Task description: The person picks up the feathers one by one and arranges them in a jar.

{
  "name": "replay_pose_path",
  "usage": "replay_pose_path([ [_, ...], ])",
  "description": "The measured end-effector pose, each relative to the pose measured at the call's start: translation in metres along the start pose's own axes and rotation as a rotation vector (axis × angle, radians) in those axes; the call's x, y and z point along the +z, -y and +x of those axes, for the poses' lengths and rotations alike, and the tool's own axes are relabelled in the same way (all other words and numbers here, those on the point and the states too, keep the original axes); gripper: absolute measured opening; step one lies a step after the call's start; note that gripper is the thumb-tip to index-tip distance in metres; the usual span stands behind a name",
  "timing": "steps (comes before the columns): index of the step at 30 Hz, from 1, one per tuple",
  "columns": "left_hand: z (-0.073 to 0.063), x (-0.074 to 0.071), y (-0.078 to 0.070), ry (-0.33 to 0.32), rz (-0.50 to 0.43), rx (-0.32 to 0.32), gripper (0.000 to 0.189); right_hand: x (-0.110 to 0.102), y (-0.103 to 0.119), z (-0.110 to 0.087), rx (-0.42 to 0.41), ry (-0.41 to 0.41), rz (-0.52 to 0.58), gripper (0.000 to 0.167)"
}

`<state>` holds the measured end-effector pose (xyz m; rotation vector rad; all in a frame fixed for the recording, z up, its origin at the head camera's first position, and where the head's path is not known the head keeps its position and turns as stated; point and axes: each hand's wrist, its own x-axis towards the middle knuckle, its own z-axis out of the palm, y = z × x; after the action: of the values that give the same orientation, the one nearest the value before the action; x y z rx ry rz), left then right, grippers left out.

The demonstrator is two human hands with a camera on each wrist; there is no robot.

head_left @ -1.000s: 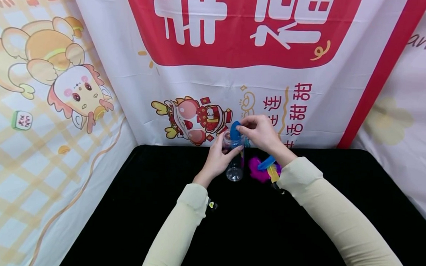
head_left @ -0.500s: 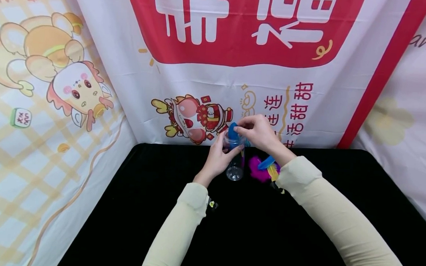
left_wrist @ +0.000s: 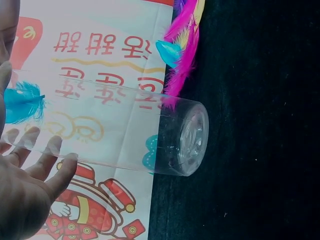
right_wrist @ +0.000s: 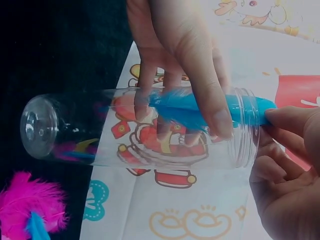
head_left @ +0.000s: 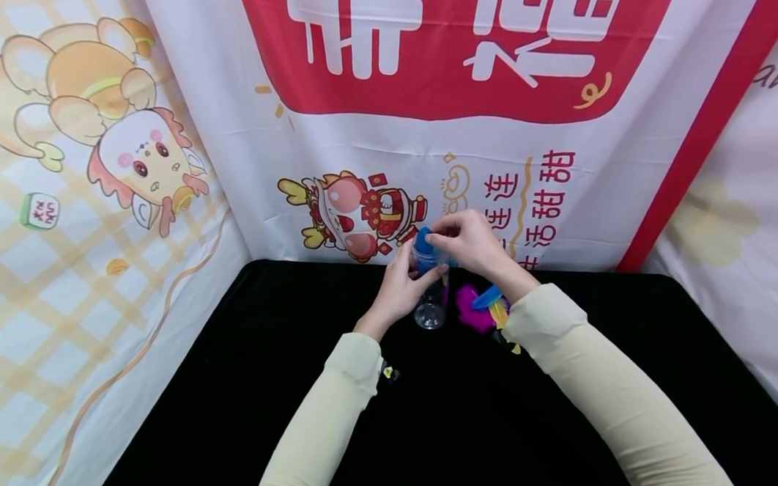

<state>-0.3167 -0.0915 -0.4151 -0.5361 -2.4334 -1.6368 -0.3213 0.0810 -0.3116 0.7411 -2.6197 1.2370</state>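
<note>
A clear plastic jar [head_left: 431, 315] stands upright at the back of the black table. My left hand [head_left: 397, 291] grips it near the top, thumb on one side and fingers round the other. A blue feather [right_wrist: 185, 107] hangs through the open mouth, its lower part inside the jar. My right hand [head_left: 471, 240] pinches the feather's upper end between thumb and fingertips, right at the rim. In the left wrist view the feather's tip [left_wrist: 25, 102] shows through the wall, well above the jar's bottom.
Beside the jar, to its right, lies a small heap of feathers: magenta [head_left: 474, 310], another blue one [head_left: 487, 298] and yellow [head_left: 499, 315]. Printed cloth [head_left: 341, 145] hangs directly behind the table's back edge. The black table [head_left: 458, 430] spreads towards me.
The blue feather has slid lower into the jar, with my right hand moving slightly down and left. My left hand keeps its hold on the jar.
</note>
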Motion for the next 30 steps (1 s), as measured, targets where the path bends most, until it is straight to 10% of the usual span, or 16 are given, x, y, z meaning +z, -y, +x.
replay_pose_path([
  [30,0.0016,0.0018,-0.0006,-0.024,0.015,-0.016,0.073,-0.0033,-0.0083,-0.0031,0.016,0.059,-0.037,0.015],
])
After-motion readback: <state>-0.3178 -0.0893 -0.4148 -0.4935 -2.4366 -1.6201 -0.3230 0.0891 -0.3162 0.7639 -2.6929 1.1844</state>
